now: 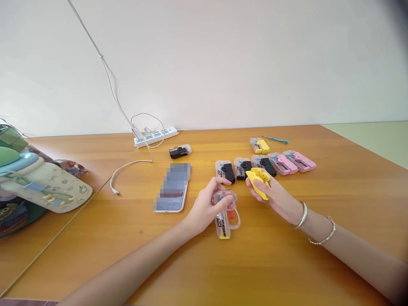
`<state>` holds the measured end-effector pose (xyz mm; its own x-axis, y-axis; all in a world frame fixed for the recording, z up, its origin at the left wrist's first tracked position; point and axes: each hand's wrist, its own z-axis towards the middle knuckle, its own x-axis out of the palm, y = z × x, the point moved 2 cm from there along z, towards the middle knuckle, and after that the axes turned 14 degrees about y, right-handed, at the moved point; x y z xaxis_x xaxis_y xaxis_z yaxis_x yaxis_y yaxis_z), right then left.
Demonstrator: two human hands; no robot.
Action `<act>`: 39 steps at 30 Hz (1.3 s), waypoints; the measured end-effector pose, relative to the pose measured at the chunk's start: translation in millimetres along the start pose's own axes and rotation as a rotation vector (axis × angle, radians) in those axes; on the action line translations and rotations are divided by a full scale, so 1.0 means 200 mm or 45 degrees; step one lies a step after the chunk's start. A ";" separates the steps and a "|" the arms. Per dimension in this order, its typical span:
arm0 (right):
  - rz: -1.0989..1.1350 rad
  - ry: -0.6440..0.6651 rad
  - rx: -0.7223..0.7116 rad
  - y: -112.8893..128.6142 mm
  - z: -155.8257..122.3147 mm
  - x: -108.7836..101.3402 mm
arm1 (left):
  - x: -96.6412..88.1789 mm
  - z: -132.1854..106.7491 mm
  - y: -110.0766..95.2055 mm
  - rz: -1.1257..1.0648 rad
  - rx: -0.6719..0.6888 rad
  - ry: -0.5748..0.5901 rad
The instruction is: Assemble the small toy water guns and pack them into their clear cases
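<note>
My left hand grips a clear plastic case with a yellow end and a red part inside, its fingers curled over the case's top. My right hand is shut on a yellow plastic piece, which it holds just above the table. Close behind both hands, a row of clear cases holds black inserts and pink inserts. Behind that row lies a clear case with a yellow insert.
The wooden table holds a phone with a blurred screen, a clear case with a black insert, a white power strip with a white cable, and a teal small screwdriver. A patterned bag sits at left.
</note>
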<state>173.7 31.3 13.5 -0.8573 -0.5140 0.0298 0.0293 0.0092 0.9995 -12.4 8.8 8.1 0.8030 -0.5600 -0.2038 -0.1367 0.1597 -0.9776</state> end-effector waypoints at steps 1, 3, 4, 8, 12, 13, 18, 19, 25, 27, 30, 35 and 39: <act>-0.015 0.020 -0.003 0.00 0.00 0.01 | 0.00 0.00 0.00 -0.068 0.004 -0.030; -0.024 0.087 0.019 -0.01 0.00 0.03 | -0.01 0.00 -0.01 -0.154 -0.005 -0.085; -0.032 0.124 0.036 -0.02 0.00 0.03 | -0.01 0.00 -0.01 -0.177 -0.015 -0.105; -0.189 0.283 0.074 -0.03 -0.02 0.07 | -0.02 0.00 0.00 -0.135 -0.016 -0.193; -0.269 0.348 -0.002 -0.04 -0.03 0.11 | -0.03 0.00 0.01 -0.048 0.003 -0.281; -0.255 0.358 -0.002 -0.04 -0.04 0.12 | -0.03 -0.01 0.01 -0.043 0.000 -0.284; -0.134 0.396 0.107 -0.08 -0.06 0.19 | 0.01 -0.02 -0.02 0.086 0.054 -0.232; -0.122 0.404 0.123 -0.08 -0.07 0.20 | 0.02 -0.03 -0.03 0.135 0.077 -0.235; -0.269 0.339 0.053 -0.11 -0.10 0.25 | 0.04 -0.04 -0.04 0.326 0.084 -0.208; -0.300 0.315 0.036 -0.10 -0.10 0.25 | 0.04 -0.04 -0.04 0.411 0.008 -0.179; -0.325 0.308 0.026 -0.09 -0.10 0.24 | 0.03 -0.05 -0.04 0.550 -0.074 -0.145; -0.348 0.465 0.067 -0.07 -0.09 0.22 | 0.04 -0.05 -0.05 0.701 -0.111 -0.114; -0.352 0.470 0.069 -0.07 -0.08 0.22 | 0.05 -0.05 -0.06 0.726 -0.095 -0.096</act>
<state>144.1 -5.3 0.3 -0.5887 -0.7741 -0.2329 -0.2103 -0.1316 0.9687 -9.3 -7.1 16.5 0.6293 -0.3423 -0.6977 -0.5981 0.3599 -0.7161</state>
